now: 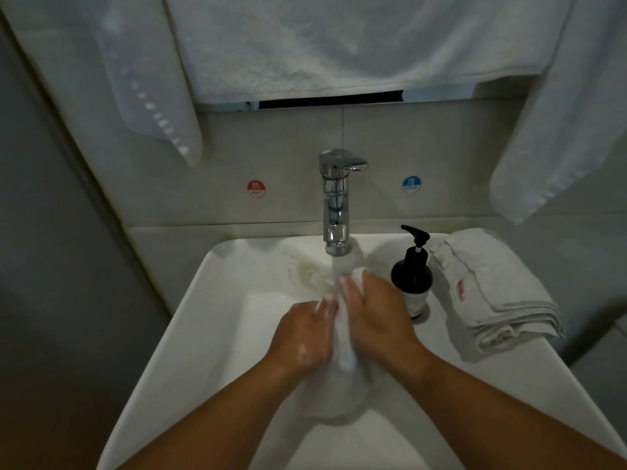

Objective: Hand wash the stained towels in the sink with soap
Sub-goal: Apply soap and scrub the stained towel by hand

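White porcelain of the sink lies nearest us, our two forearms reaching across its basin. Between our hands a wet towel is bunched into a rope over the basin. Our left hand, flecked with suds, curls its fingers round one side and our right hand wraps round the other, so both are grasping the cloth. The towel's far end spreads under the tap, showing a yellowish stain. Just right of our right hand a dark soap bottle stands on the ledge, beside a folded towel with a red mark. A red sticker and a blue sticker flank the tap on the wall. White hanging towels drape above.
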Demonstrator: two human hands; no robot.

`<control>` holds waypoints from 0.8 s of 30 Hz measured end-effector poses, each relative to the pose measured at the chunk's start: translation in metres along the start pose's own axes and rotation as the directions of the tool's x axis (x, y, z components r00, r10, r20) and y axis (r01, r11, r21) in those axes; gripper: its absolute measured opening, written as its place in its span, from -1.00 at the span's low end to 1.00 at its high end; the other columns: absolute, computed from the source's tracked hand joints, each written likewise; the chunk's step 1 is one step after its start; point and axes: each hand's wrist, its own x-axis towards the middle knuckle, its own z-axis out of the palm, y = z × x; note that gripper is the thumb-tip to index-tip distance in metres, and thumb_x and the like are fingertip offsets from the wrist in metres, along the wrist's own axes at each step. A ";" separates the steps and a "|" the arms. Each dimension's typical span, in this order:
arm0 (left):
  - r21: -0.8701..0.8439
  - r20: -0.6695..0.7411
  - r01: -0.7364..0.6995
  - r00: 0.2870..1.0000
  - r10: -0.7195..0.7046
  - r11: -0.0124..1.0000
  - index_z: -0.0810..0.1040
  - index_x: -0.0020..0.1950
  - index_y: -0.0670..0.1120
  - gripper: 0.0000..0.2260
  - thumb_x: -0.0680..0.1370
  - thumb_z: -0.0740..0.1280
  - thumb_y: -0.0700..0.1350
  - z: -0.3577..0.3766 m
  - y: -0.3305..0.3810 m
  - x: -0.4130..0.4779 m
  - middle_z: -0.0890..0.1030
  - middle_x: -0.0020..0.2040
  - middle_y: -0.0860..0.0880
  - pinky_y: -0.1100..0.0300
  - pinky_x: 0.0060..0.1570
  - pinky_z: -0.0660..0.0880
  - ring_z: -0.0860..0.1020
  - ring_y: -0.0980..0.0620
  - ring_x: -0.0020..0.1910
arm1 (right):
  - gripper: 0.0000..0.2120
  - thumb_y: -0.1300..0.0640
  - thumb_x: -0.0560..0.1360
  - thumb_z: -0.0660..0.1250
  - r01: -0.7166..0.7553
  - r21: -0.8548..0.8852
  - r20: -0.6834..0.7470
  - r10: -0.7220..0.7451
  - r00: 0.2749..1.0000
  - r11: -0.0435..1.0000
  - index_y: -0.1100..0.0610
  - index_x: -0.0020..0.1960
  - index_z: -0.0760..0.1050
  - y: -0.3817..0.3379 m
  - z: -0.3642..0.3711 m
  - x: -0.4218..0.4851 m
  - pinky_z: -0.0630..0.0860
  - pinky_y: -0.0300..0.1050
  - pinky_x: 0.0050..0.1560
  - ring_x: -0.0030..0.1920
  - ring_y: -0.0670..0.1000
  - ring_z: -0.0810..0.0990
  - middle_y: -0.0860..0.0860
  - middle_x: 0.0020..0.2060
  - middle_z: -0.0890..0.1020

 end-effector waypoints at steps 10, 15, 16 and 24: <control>0.015 -0.001 0.035 0.999 -0.035 0.999 0.69 0.01 -0.08 -0.48 0.72 0.00 0.15 0.007 -0.004 0.000 0.71 0.03 -0.13 0.00 0.11 0.55 0.65 -0.11 0.03 | -0.66 -0.12 0.68 0.12 0.049 -0.123 0.105 -0.037 0.994 0.991 0.07 -0.12 0.44 0.001 -0.002 -0.006 0.40 -0.12 -0.09 -0.12 0.07 0.59 0.06 -0.13 0.64; -0.177 -0.145 -0.117 0.985 0.092 0.977 0.66 -0.05 -0.03 -0.60 0.71 0.11 0.11 0.009 0.011 -0.002 0.70 -0.08 0.00 0.07 0.07 0.54 0.64 0.00 -0.04 | -0.63 -0.07 0.71 0.05 -0.054 -0.219 0.123 0.083 0.989 0.974 0.11 -0.06 0.49 0.009 -0.010 0.001 0.42 -0.07 0.01 0.06 0.18 0.61 0.13 -0.03 0.65; -0.148 -0.152 -0.063 0.988 0.041 0.987 0.66 -0.02 -0.04 -0.58 0.71 0.08 0.13 0.011 0.008 0.002 0.70 -0.04 -0.04 0.04 0.11 0.54 0.64 -0.05 -0.01 | -0.67 -0.07 0.71 0.04 -0.012 -0.241 0.177 0.056 0.983 0.970 0.07 -0.05 0.47 0.006 -0.008 -0.008 0.38 -0.10 0.00 0.09 0.17 0.60 0.13 0.01 0.64; -0.251 -0.133 -0.027 0.991 -0.007 0.967 0.68 -0.14 -0.07 -0.55 0.69 0.14 0.15 0.005 0.016 -0.008 0.69 -0.20 -0.03 0.04 0.00 0.56 0.65 0.00 -0.15 | -0.60 -0.11 0.70 0.04 -0.109 -0.152 0.043 0.117 0.992 0.982 0.11 -0.03 0.52 0.015 -0.007 0.013 0.41 -0.08 -0.06 0.02 0.16 0.62 0.10 -0.07 0.65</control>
